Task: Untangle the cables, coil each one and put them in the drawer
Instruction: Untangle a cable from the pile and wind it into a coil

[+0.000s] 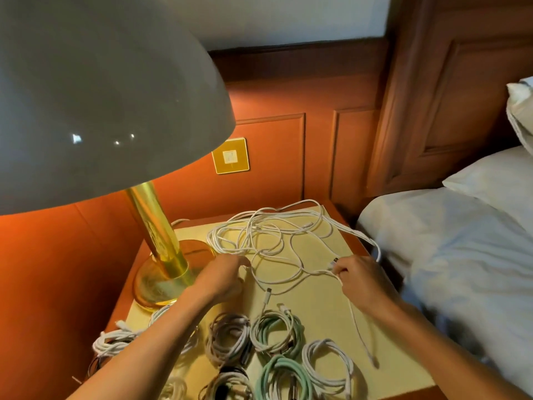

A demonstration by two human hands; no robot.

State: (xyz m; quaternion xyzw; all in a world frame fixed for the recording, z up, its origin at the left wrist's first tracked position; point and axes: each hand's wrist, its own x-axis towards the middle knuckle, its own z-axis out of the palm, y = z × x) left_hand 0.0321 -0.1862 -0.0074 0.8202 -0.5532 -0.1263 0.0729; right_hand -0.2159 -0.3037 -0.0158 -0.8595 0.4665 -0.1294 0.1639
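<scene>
A tangle of white cables sprawls over the back half of the nightstand top. My left hand grips a strand at the tangle's left edge, next to the lamp base. My right hand pinches a white cable close to its plug end; that cable trails down toward the front right. Several coiled cables lie in rows along the front: a white-and-mint coil, a grey-white coil, a mint coil and a white coil. No drawer is in view.
A brass lamp with a wide grey shade stands at the left and hides part of the scene. A wall socket sits on the orange panel behind. The bed with white pillows borders the right side.
</scene>
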